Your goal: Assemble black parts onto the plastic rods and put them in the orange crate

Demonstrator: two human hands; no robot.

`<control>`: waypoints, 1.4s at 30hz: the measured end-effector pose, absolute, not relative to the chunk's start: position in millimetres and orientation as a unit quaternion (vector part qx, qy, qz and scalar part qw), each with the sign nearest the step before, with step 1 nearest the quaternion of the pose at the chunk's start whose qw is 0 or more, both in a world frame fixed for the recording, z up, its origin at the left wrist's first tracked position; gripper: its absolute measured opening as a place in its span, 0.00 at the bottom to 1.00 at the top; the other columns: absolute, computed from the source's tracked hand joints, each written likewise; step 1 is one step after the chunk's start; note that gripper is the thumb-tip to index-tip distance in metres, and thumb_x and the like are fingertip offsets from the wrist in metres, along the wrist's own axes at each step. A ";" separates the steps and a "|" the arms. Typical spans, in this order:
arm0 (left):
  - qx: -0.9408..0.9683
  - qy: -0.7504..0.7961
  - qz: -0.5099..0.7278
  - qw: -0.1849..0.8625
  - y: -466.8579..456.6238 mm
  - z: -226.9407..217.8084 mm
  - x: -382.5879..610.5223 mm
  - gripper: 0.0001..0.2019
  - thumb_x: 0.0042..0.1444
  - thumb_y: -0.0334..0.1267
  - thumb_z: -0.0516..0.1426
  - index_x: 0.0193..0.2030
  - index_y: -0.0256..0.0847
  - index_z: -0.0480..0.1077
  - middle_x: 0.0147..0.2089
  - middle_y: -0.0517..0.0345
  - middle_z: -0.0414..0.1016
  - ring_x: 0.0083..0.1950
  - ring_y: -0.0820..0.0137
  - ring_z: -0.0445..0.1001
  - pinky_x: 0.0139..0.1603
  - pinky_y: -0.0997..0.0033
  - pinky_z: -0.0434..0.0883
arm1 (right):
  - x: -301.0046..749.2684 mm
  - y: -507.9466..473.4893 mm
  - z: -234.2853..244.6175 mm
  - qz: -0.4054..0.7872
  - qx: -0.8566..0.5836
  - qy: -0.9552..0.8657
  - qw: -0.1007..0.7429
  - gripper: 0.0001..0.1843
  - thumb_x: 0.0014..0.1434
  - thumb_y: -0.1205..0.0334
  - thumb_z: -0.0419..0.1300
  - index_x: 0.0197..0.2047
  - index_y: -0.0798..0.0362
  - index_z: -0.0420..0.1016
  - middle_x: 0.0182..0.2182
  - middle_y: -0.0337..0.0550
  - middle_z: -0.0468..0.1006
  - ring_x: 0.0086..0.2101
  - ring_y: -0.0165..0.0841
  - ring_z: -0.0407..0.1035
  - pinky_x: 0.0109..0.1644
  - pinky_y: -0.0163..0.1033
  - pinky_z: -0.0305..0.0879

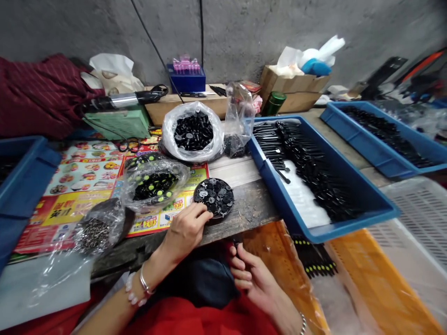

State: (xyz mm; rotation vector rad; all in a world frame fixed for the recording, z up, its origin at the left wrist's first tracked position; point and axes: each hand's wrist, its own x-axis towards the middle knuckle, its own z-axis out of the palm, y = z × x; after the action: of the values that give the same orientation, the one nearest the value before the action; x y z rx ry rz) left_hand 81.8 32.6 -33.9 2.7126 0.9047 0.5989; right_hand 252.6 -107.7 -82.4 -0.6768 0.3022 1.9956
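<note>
My left hand [188,228] reaches to the near edge of a round black dish [213,217]. Its thumb and fingers are pinched together there, and what they hold is too small to make out. Small flat black pieces [214,195], some shaped like little skulls, fill the dish. Below the table edge, my right hand [253,274] is closed, its fingers curled and the thumb pressed on a small black piece [236,244], mostly hidden in the grip. Behind the dish stands a plastic-lined bowl of small black parts [193,132].
To the right, a blue tray [363,216] holds rows of black long-handled parts; another blue tray [370,160] lies beyond. Bags of black-and-yellow parts [155,186] and metal pins [94,235] sit left on printed paper [77,186]. An orange crate [380,279] stands lower right.
</note>
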 end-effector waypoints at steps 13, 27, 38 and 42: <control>0.923 0.277 0.235 0.124 32.5 -38.2 79.3 0.15 0.59 0.21 0.49 0.46 0.36 0.73 0.40 0.48 0.75 0.41 0.64 0.72 0.42 0.63 0.73 | 244.8 -109.9 -80.4 0.792 -0.369 0.053 0.484 0.22 0.45 0.50 0.73 0.33 0.56 0.71 0.16 0.25 0.59 0.14 0.16 0.44 0.16 0.25 0.37; 0.775 0.322 0.196 0.508 17.9 -0.5 79.4 0.10 0.54 0.28 0.56 0.33 0.40 0.80 0.34 0.54 0.77 0.36 0.68 0.74 0.38 0.72 0.69 | 237.0 -109.7 -79.2 0.647 -0.527 -0.262 0.484 0.28 0.51 0.41 0.65 0.40 0.60 0.78 0.17 0.34 0.68 0.13 0.19 0.50 0.16 0.28 0.44; 0.765 0.386 0.123 0.500 -1.5 -1.2 74.8 0.13 0.48 0.24 0.56 0.35 0.41 0.79 0.34 0.61 0.80 0.34 0.70 0.73 0.36 0.75 0.65 | 223.9 -115.2 -80.5 0.642 -0.547 -0.283 0.456 0.29 0.50 0.41 0.65 0.43 0.60 0.77 0.18 0.39 0.74 0.13 0.22 0.57 0.17 0.28 0.52; 0.770 0.393 0.109 0.491 -1.8 -3.0 73.5 0.13 0.46 0.24 0.55 0.34 0.40 0.78 0.31 0.61 0.79 0.31 0.71 0.71 0.33 0.76 0.63 | 223.8 -115.3 -80.7 0.644 -0.547 -0.285 0.453 0.30 0.50 0.40 0.65 0.43 0.60 0.77 0.18 0.39 0.75 0.13 0.22 0.58 0.16 0.28 0.52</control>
State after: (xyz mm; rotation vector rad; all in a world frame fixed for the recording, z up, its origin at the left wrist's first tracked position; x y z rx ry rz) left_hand 73.5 -1.8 -3.0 1.8683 0.9537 0.2639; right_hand 223.8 -115.3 -80.7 -1.3505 -0.7047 1.5900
